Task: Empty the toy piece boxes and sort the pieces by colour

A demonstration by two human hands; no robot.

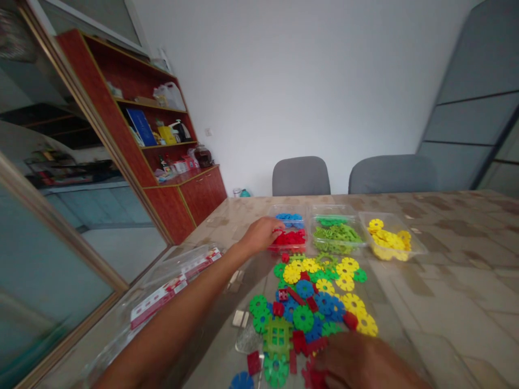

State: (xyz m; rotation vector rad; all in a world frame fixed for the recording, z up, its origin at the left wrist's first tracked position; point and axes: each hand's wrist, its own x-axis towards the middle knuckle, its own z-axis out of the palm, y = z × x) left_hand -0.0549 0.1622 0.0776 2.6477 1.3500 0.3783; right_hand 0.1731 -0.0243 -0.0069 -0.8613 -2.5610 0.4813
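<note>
My left hand [263,235] reaches over the left edge of a clear container holding red pieces [288,238] and blue pieces [289,218]; its fingertips are at the red ones, and any held piece is hidden. Near the bottom edge, my right hand [357,359] is blurred over red pieces [314,373], its fingers partly out of sight. Between the hands lies a loose pile of green discs [303,318], blue discs [304,289], yellow discs [352,303] and red connectors. A middle container holds green pieces [338,233]; the right one holds yellow pieces [389,239].
Clear plastic packaging with red-and-white labels [158,300] lies on the left of the patterned table [458,281]. Two grey chairs [301,176] stand behind the table. A red-brown shelf cabinet [203,192] and a framed glass partition [44,270] are at the left.
</note>
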